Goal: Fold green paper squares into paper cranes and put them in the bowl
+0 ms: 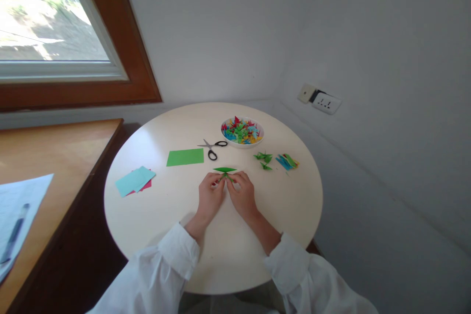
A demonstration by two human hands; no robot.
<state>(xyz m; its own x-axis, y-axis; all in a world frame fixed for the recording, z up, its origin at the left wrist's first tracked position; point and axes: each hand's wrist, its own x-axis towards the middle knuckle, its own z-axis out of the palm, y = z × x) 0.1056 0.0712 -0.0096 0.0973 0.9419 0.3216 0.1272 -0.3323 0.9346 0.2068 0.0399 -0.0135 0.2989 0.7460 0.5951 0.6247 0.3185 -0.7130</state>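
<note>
Over the middle of the round white table [162, 235], my left hand [211, 194] and my right hand [243, 194] meet at the fingertips. Both pinch a small piece of folded green paper [224, 170], whose wide pointed part shows beyond the fingers; its lower part is mostly hidden by them. Just past my hands lie scissors [210, 146] with black handles, blades spread and pointing left. A green paper sheet [185, 157] rests flat to their left. Several small folded green cranes [264, 157] sit to the right of my right hand.
A white bowl [243, 145] of colourful folded paper stands at the back. Coloured paper strips [287, 161] lie at the right, light blue and red sheets [134, 180] at the left. A wooden desk [81, 152] holds papers and a pen [14, 233]. Walls border the table behind and right.
</note>
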